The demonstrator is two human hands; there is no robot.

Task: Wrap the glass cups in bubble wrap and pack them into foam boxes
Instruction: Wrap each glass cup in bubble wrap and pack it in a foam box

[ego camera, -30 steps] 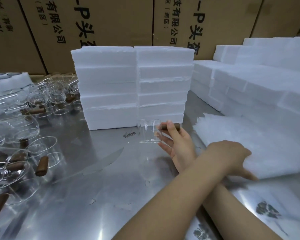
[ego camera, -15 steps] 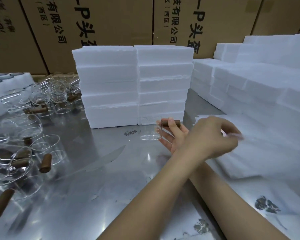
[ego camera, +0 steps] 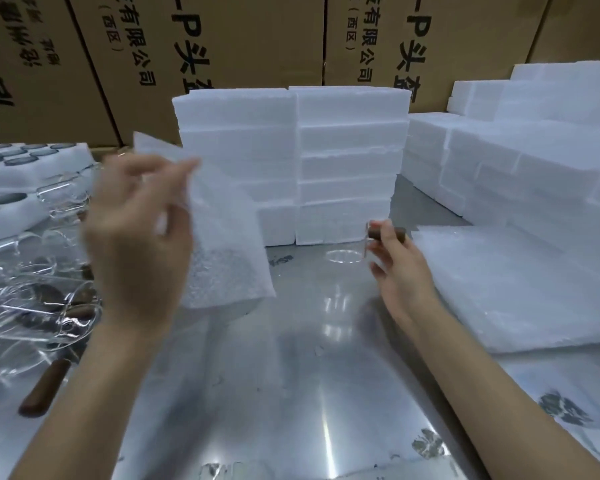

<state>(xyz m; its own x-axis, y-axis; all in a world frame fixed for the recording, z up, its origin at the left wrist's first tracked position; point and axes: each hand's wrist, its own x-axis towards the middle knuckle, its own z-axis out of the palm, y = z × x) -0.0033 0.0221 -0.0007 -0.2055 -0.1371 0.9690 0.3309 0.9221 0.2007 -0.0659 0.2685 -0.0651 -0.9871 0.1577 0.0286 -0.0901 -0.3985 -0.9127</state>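
Brown cardboard cartons printed with black characters fill the background. In front of them the shiny metal worktop carries two side-by-side stacks of white foam boxes at centre and more foam boxes stepped along the right. A flat pile of bubble wrap sheets lies at right, and a heap of glass cups with brown handles lies at left.

The left forearm rises from the lower left, and the left hand is raised with its back to the camera. Its grip pinches the upper edge of one bubble wrap sheet between thumb and fingertips, so the sheet hangs above the worktop.

The right forearm reaches in from the lower right. The right hand has its grip clamped on the brown handle of a clear glass cup, held just before the foam stacks; whether it touches the worktop is unclear.
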